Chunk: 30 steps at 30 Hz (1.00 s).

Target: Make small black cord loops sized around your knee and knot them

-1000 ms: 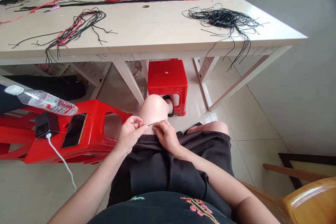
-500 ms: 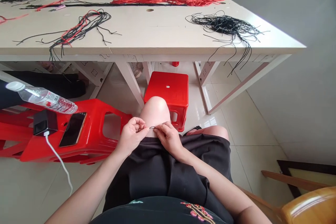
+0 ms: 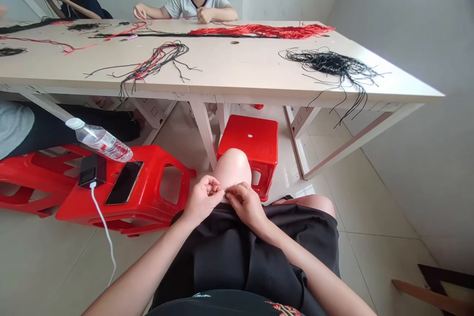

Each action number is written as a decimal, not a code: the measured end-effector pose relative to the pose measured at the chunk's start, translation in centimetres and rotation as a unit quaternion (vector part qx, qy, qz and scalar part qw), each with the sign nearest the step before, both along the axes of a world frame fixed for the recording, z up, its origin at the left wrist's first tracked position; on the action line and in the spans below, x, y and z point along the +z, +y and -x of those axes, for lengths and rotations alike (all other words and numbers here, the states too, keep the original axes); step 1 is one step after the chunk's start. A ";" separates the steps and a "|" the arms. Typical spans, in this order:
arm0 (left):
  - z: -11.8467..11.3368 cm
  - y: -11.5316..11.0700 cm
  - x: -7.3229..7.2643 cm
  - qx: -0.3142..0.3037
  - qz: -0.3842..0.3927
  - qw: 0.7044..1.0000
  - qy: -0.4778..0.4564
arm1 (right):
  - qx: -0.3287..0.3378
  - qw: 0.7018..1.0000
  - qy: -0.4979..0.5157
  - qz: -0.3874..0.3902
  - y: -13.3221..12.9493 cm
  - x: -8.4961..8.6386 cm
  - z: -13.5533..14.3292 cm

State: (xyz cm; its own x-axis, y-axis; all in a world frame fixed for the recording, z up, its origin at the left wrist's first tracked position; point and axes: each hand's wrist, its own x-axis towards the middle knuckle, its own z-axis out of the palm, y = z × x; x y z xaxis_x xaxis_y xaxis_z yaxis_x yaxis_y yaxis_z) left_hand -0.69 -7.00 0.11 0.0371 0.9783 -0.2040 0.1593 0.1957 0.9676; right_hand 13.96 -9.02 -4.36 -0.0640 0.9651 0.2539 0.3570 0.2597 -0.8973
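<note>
Though mostly hidden, cord (image 3: 226, 194) between hands (image 3: 202, 201) (image 3: 247, 205).

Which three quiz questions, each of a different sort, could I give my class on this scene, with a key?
1. True or false: the bottle has a white cap.
2. Which strands hang over the table edge from the right-hand pile?
A) red
B) black
C) white
3. Fill in: the left hand and right hand pinch a bit of black cord near the bare ____.

Key: 1 true; 2 B; 3 knee.
</note>
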 end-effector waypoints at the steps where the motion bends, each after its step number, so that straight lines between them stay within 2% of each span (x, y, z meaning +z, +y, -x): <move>1: 0.0 0.0 0.0 -0.002 -0.006 1.000 0.005 | 0.004 1.000 -0.009 -0.011 0.0 0.0 0.2; 7: 0.2 -0.5 0.3 -0.010 -0.023 1.000 0.012 | -0.011 0.998 -0.019 -0.058 -0.3 -0.1 1.0; 13: 0.5 -1.2 0.3 -0.024 -0.040 0.998 0.049 | -0.006 0.999 -0.034 -0.034 -0.6 -0.1 1.7; 17: 0.4 -1.3 0.2 -0.023 -0.050 0.997 0.045 | 0.001 0.996 -0.085 -0.040 -0.9 -0.1 1.8; 22: 0.5 -1.3 0.0 -0.032 -0.063 0.996 0.046 | -0.023 0.983 -0.170 -0.064 -0.9 0.0 1.9; 27: 0.5 -1.4 -0.3 -0.033 -0.076 0.995 0.048 | -0.026 0.986 -0.165 -0.011 -0.6 0.2 1.7; 30: 0.5 -1.2 -0.5 -0.036 -0.086 0.994 0.060 | -0.024 0.986 -0.166 -0.006 0.0 0.2 1.5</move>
